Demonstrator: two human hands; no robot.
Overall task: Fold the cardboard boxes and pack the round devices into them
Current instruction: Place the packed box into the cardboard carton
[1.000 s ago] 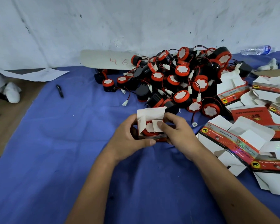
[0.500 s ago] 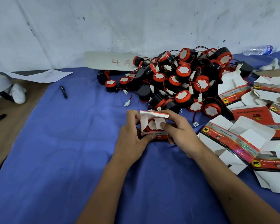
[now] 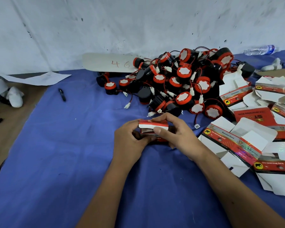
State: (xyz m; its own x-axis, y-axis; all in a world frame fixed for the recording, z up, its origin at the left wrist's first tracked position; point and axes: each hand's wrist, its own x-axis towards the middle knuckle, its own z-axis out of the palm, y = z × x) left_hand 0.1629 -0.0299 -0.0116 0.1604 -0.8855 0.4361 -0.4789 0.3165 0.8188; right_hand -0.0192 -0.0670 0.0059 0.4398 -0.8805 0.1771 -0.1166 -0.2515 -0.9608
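**A:** so which step is this? Looks like closing time to me. There's one small red cardboard box [image 3: 152, 129] held just above the blue surface [image 3: 72, 153], right in front of the pile of round devices [image 3: 179, 83].

**B:** yep. Left hand [image 3: 130, 140] is curled around the box's left end and underside, holding it steady. Right hand [image 3: 174, 134] grips the other end, fingers [image 3: 161, 118] over the top and the thumb pressing on the lid's front edge. The lid is nearly down, but a white flap still peeks out under it.

**A:** is there a device inside?

**B:** can't see in from here, the lid covers it. I'd guess it's loaded.

**A:** so next move?

**B:** tuck that flap into the slot and press the lid flush, I reckon. Needs the left hand bracing so thin card doesn't buckle. Then there's a heap of unfolded boxes [image 3: 247, 142] right of the pile, plenty left.
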